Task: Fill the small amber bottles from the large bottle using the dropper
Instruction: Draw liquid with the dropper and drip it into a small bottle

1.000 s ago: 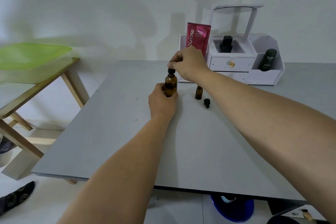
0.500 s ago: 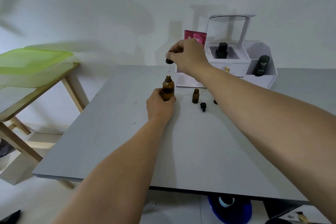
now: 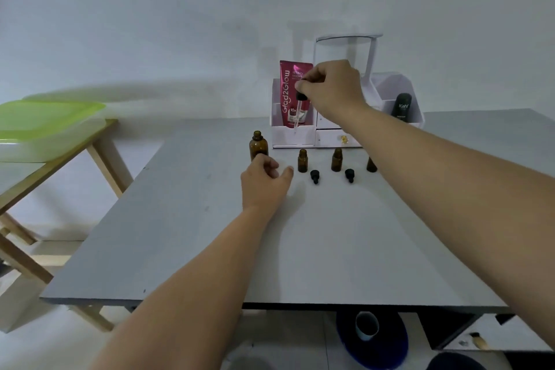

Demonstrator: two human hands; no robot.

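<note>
The large amber bottle (image 3: 258,145) stands uncapped on the grey table (image 3: 210,234). My left hand (image 3: 264,183) rests just in front of it, fingers loosely apart, holding nothing. My right hand (image 3: 330,87) holds the dropper (image 3: 298,109) by its black bulb, glass tube pointing down, well above the nearest small amber bottle (image 3: 302,160). A second small bottle (image 3: 337,159) stands to its right, and a third (image 3: 371,164) is partly hidden by my right forearm. Two black caps (image 3: 314,176) (image 3: 349,175) lie in front of the small bottles.
A white cosmetics organiser (image 3: 300,135) stands at the back of the table with a pink tube (image 3: 292,90) and a dark bottle (image 3: 401,106) in it. A wooden side table with a green-lidded box (image 3: 45,123) is on the left.
My right hand lifted the dropper out of the large bottle and carried it right, over the small bottles. My left hand let go of the large bottle and drew back.
</note>
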